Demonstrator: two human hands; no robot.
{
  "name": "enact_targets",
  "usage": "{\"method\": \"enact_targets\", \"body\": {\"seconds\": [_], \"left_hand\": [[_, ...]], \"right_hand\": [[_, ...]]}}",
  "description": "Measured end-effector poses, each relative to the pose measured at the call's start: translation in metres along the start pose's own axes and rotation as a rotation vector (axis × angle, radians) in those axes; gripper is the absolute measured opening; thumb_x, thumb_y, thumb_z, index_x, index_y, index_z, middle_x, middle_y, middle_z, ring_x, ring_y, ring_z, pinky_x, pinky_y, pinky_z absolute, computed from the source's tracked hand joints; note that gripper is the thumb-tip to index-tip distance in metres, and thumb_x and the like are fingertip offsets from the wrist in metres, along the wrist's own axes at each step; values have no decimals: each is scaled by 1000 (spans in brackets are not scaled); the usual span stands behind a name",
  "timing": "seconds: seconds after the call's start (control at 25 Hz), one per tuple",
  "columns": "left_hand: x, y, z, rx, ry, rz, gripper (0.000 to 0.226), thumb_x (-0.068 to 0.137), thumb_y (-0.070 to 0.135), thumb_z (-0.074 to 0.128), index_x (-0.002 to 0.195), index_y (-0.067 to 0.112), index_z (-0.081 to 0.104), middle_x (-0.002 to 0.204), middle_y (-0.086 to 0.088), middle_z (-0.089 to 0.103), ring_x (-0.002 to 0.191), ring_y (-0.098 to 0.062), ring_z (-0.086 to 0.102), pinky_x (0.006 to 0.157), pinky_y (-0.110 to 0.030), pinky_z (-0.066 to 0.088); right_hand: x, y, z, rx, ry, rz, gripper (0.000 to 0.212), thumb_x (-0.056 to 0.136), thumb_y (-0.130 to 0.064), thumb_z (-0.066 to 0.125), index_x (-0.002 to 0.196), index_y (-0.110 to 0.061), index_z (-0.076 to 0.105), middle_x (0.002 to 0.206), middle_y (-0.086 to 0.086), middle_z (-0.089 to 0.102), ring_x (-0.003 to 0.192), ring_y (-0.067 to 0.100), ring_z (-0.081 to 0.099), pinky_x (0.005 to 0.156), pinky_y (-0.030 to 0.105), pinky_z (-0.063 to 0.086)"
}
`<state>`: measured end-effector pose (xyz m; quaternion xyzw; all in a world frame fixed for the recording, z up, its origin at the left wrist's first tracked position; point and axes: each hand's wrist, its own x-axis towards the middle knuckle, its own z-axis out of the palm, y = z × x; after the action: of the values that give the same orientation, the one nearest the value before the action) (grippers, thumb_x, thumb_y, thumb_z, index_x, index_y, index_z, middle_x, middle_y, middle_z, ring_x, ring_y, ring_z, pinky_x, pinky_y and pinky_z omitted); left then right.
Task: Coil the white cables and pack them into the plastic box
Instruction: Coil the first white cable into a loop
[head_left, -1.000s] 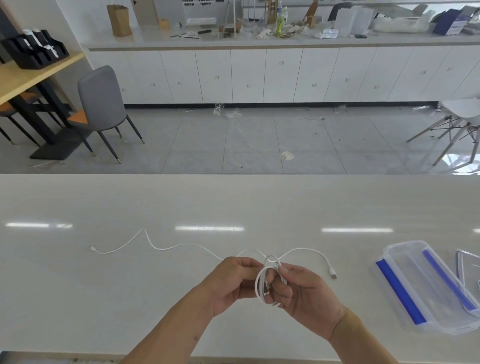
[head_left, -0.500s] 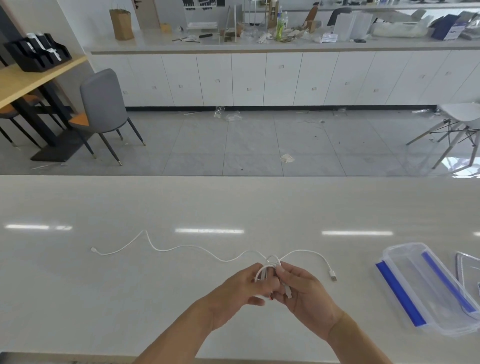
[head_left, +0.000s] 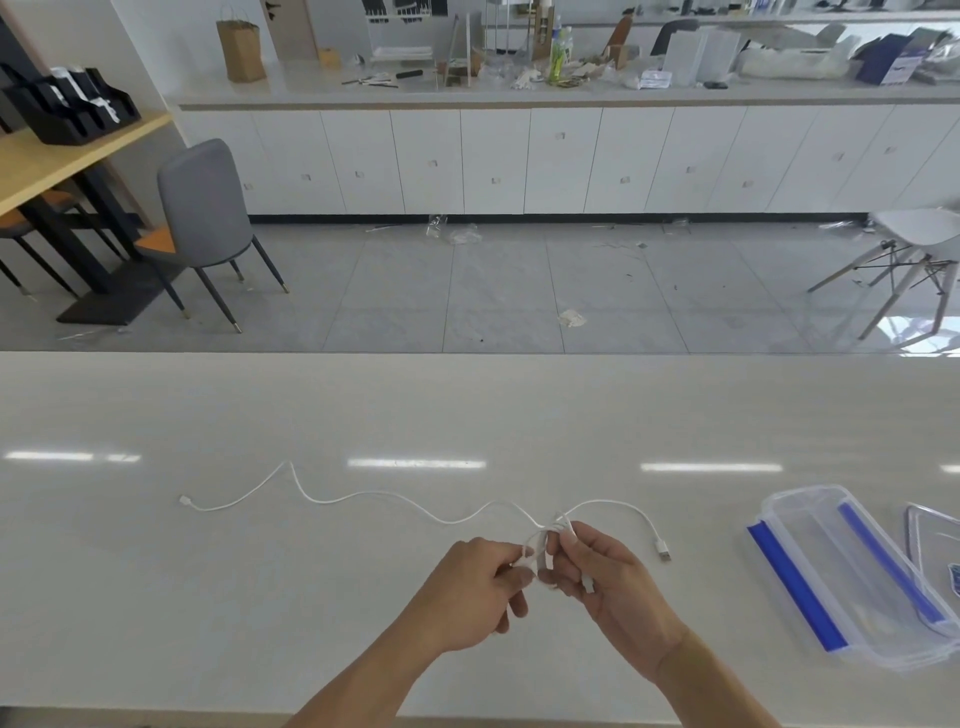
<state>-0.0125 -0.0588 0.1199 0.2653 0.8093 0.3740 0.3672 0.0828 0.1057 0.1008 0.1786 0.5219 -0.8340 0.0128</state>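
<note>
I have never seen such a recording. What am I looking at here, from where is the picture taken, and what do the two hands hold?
No machine is here: a person works with bare hands, and a camera worn on the head looks forward and down. The left hand and right hand both pinch a small coil of white cable. More white cable trails left over the pale table, and a short end with a plug lies to the right. The open clear plastic box, with blue clips, waits at the right.
</note>
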Motion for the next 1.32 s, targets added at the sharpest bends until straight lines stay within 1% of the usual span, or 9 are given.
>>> {"method": "enact_targets", "body": {"seconds": [0.12,0.32,0.52,0.64,0.72,0.88,1.0,1.12,1.32], "left_hand": [[-2,-9,-7,-24,33,45,20,99,26,52,93,30,71,73,4,75,52,-7,62,58,-21,50],[-1,-21,-11,-452,0,26,21,100,21,56,91,23,74,71,6,60,71,-10,56,67,-26,48],[1,-16,13,-415,262,-34,27,98,29,59,100,51,74,104,4,59,76,5,56,74,-18,51],[0,-9,15,-422,352,25,34,95,21,64,92,52,76,100,0,67,74,-1,62,73,-18,55],[-3,-5,16,-446,279,39,33,95,17,64,94,47,78,100,-1,73,84,-5,70,82,-27,60],[-6,-4,10,-663,-160,57,36,91,18,47,112,18,75,115,-6,75,113,-19,67,102,-39,52],[-7,-10,3,-551,-147,53,28,98,31,51,106,21,76,104,4,77,103,-13,69,97,-36,52],[-7,-18,1,-447,-49,98,17,98,18,60,98,22,77,89,1,76,84,-12,70,93,-35,58],[-7,-32,4,-244,196,132,30,95,9,63,116,30,66,85,-1,74,78,-11,70,84,-32,58]], "right_hand": [[-1,-4,-8,205,60,37,23,97,-21,53,89,-1,62,63,4,28,55,16,43,85,35,52],[-6,-4,-2,550,-16,170,27,94,-18,49,78,-2,64,58,-1,32,54,17,25,71,32,59],[-7,-2,7,548,-3,171,29,95,-18,48,77,-2,63,59,-1,30,61,19,18,72,32,58],[-8,-1,8,560,13,157,28,96,-19,48,79,-2,63,63,0,25,58,18,22,74,32,58],[-7,1,11,541,5,146,29,96,-20,47,80,-2,63,61,0,28,53,16,33,75,32,56],[-7,5,16,411,-50,80,32,102,-21,41,83,-2,60,61,0,38,61,18,50,83,35,47],[-9,8,17,281,-77,56,28,101,-24,46,89,-2,59,63,2,39,65,19,52,85,36,41],[-11,11,21,138,-87,75,27,100,-26,54,87,-3,61,64,4,41,62,18,47,84,33,45],[-11,18,35,5,-38,50,26,102,-21,55,89,0,65,67,11,59,71,22,60,81,28,55]]}}
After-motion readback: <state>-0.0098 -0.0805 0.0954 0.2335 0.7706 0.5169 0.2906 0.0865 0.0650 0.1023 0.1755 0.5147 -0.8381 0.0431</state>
